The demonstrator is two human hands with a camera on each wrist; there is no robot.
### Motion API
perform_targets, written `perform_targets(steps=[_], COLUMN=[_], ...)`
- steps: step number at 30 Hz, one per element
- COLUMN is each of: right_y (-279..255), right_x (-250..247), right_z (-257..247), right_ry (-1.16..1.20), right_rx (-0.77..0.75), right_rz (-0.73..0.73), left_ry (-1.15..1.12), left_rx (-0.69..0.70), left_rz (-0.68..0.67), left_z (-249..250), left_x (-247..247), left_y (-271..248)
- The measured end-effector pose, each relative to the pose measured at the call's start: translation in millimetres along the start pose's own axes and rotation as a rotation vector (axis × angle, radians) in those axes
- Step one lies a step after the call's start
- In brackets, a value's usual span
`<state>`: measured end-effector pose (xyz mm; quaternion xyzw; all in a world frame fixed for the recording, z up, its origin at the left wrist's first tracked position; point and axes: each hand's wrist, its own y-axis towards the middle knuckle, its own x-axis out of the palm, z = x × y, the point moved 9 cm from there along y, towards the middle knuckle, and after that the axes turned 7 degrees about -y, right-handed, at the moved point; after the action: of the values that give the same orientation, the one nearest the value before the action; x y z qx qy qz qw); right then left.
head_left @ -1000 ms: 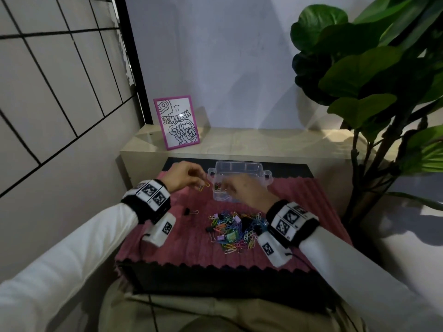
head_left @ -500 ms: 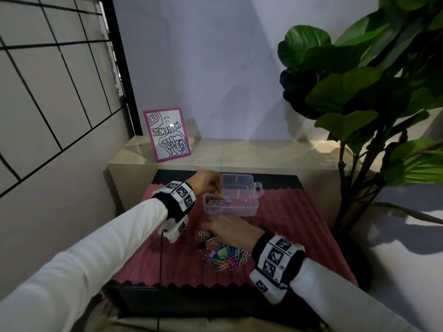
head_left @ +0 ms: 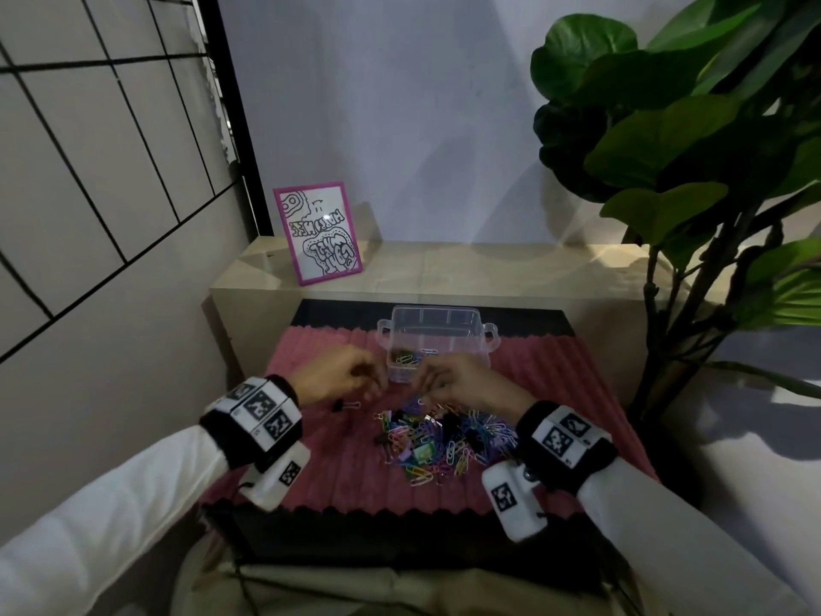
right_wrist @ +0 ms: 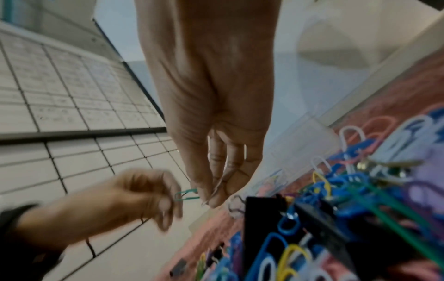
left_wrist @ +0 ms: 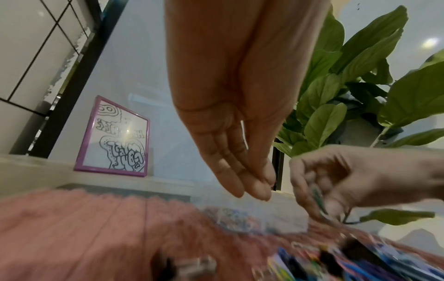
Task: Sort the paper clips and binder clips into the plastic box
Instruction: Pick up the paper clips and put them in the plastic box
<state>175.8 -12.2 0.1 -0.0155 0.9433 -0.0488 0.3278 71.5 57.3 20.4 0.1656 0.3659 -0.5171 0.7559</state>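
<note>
A clear plastic box (head_left: pixel 444 324) stands at the back of the pink mat, with a few paper clips (head_left: pixel 406 360) in its front-left compartment. A heap of coloured paper clips and black binder clips (head_left: pixel 440 437) lies on the mat in front of it. My right hand (right_wrist: pixel 209 194) pinches a green paper clip (right_wrist: pixel 186 194) just above the heap's far edge, near the box's front wall. My left hand (left_wrist: pixel 257 188) hovers left of it with fingers nearly straight, holding nothing. A lone black binder clip (head_left: pixel 344 405) lies under the left hand.
The ribbed pink mat (head_left: pixel 320 464) covers a black tabletop. Behind it a beige ledge (head_left: pixel 488 269) carries a pink-framed drawing (head_left: pixel 317 233). A large leafy plant (head_left: pixel 688 148) stands at the right, and a tiled wall (head_left: pixel 89 171) runs close on the left.
My left hand has pulled back from the box to just above the lone binder clip. My right hand has lifted from the heap with a green paper clip, toward the box.
</note>
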Motion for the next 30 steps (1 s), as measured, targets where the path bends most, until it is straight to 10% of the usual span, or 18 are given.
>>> perform_targets(steps=[9,15,23,30], right_y=[19,47,14,-9], right_x=[-42,-68,-20,36], right_z=[-3,-11,-44,-23], right_ry=[0.176,-0.138,-0.486,-0.677], right_rx=[0.050,0.105,-0.157,-0.091], right_rz=[0.114,0.347,0.118,-0.232], left_ry=[0.309,0.186,-0.036,-0.080], left_rx=[0.031,-0.009,-0.033,-0.058], left_rz=[-0.200,-0.171,-0.054,0.005], left_z=[14,11,-5,-12], left_x=[73,71,52,39], left_y=[2,13,2,-1])
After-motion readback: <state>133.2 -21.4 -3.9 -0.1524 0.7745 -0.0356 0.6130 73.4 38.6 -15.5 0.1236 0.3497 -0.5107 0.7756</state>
